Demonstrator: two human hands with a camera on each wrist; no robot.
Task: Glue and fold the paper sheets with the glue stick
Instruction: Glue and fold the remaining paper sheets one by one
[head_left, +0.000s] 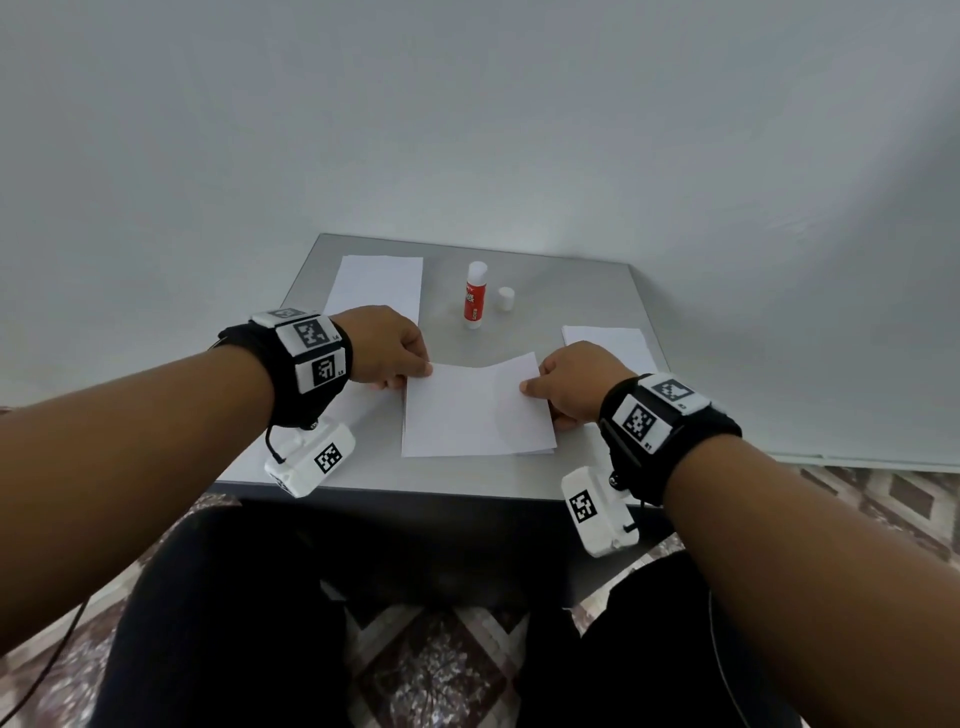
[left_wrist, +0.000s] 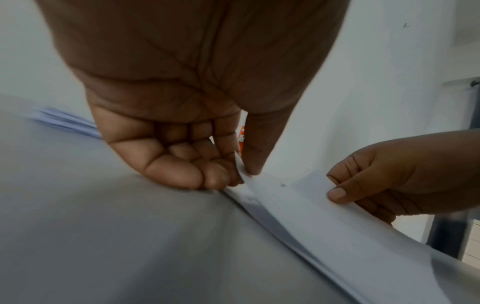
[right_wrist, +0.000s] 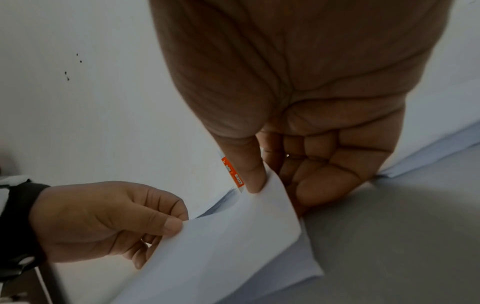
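Note:
A white paper sheet (head_left: 475, 410) lies in front of me on the grey table (head_left: 571, 306), its far half raised and curving over. My left hand (head_left: 387, 353) pinches the sheet's far left corner between thumb and fingers (left_wrist: 241, 174). My right hand (head_left: 571, 382) pinches the far right corner (right_wrist: 262, 185). The red and white glue stick (head_left: 475, 302) stands upright and uncapped behind the sheet, apart from both hands. Its white cap (head_left: 506, 299) stands just to its right.
A stack of white sheets (head_left: 379, 286) lies at the table's far left, partly behind my left hand. Another white sheet (head_left: 613, 340) lies at the right edge behind my right hand. A pale wall rises behind the table. Patterned carpet (head_left: 431, 670) lies below.

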